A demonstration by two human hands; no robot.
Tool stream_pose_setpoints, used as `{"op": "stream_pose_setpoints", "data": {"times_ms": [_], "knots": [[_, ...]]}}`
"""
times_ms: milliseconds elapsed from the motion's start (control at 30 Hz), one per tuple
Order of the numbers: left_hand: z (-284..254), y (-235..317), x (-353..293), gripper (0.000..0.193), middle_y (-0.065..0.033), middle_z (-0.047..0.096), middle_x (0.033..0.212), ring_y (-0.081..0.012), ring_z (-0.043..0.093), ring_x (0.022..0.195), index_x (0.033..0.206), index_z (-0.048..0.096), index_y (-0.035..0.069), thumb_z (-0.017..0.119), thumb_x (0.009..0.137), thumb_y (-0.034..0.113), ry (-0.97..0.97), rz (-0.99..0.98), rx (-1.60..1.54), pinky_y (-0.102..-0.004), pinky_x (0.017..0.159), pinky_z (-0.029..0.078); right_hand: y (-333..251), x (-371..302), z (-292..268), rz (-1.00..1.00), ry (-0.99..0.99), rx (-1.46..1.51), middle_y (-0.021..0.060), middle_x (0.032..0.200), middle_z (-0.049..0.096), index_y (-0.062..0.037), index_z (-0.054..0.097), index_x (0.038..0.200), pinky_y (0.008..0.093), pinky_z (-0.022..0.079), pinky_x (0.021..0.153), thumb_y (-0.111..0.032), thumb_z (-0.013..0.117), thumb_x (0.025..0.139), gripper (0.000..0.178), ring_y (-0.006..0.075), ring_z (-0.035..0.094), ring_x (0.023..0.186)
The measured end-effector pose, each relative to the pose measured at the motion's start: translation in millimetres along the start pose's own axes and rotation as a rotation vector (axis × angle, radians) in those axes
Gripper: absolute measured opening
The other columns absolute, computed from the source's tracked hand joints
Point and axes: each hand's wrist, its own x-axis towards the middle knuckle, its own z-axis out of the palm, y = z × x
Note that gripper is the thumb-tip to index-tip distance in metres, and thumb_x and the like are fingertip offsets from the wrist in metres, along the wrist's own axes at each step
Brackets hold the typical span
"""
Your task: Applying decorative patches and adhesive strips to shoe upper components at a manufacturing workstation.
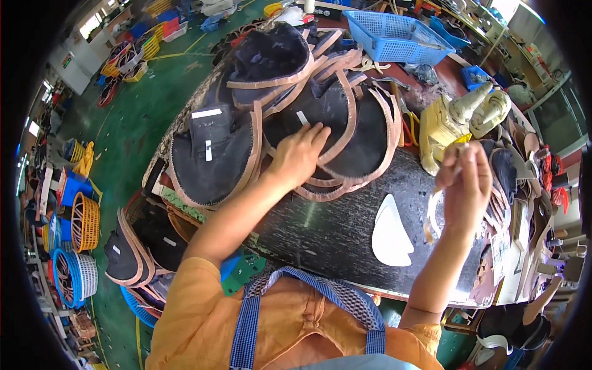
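Observation:
My left hand (pixel 299 154) lies with its fingers stretched out on a black, curved leather-like piece (pixel 330 111) edged with a pinkish-tan band. Just ahead of its fingertips, a short white strip (pixel 301 117) is stuck to that piece. To its left rests a similar black piece (pixel 213 157) bearing two white strips. My right hand (pixel 467 188) is raised over the right side of the table, thumb and fingers pinched on a small whitish strip, mostly hidden. Beside its wrist is a roll of tape (pixel 430 225), partly covered. A white teardrop-shaped sheet (pixel 391 234) lies between my arms.
More edged pieces (pixel 271 55) are piled at the far left of the black table (pixel 320 225). A blue basket (pixel 398 40) stands behind. Yellowish forms (pixel 441 132) and scissors (pixel 408 120) are near my right hand. Leather scraps (pixel 524 185) crowd the right edge.

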Motion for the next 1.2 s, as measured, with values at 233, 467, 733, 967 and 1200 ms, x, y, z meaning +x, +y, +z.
{"op": "stream_pose_setpoints", "data": {"times_ms": [233,467,733,967,1200], "knots": [[-42.6,108.6,-53.5,0.069,-0.0214,0.055,0.135,-0.0355,0.058,0.121,0.13,0.054,-0.005,0.074,0.078,0.035,-0.261,0.288,0.036,-0.0483,0.093,0.052,73.9,-14.1,9.7,0.271,-0.469,-0.604,0.002,0.079,0.065,0.0,0.062,0.095,0.02,0.04,0.055,-0.013,0.059,0.097,0.014,0.0044,0.051,0.062],[-60.7,51.8,-12.2,0.053,-0.0121,0.057,0.116,-0.0304,0.056,0.111,0.114,0.058,0.003,0.083,0.067,0.008,0.391,-0.216,-0.369,-0.0424,0.096,0.045,102.6,-21.9,2.1,0.238,-0.39,-0.639,-0.0012,0.076,0.063,-0.0007,0.064,0.093,0.0229,0.041,0.058,-0.007,0.063,0.093,0.006,0.0046,0.052,0.066],[-76.1,49.5,-16.3,0.031,-0.0147,0.06,0.111,-0.0312,0.064,0.096,0.106,0.049,0.004,0.067,0.083,-0.007,0.316,-0.213,-0.72,-0.0359,0.08,0.049,19.0,-29.9,47.6,-0.251,-0.498,-0.762,0.0138,0.081,0.062,0.0029,0.061,0.094,0.0316,0.048,0.063,0.003,0.061,0.089,0.005,0.025,0.062,0.066],[-127.2,58.8,11.0,0.036,-0.0117,0.067,0.106,-0.0135,0.064,0.101,0.117,0.054,-0.003,0.063,0.084,-0.011,0.257,-0.23,-1.0,-0.0281,0.086,0.051,7.0,-5.7,92.3,-0.518,-0.581,-0.989,0.0141,0.082,0.061,-0.0033,0.058,0.091,0.0427,0.048,0.06,-0.006,0.063,0.09,0.007,0.0372,0.061,0.07],[-140.6,60.5,1.4,0.036,-0.0054,0.062,0.103,-0.0073,0.057,0.08,0.121,0.056,-0.004,0.054,0.085,-0.003,0.073,-0.245,-0.952,-0.023,0.069,0.046,16.0,-9.5,96.3,-0.476,-0.572,-0.993,0.0141,0.079,0.061,-0.0032,0.059,0.091,0.0418,0.048,0.059,-0.006,0.063,0.089,0.005,0.0365,0.062,0.069]]}}
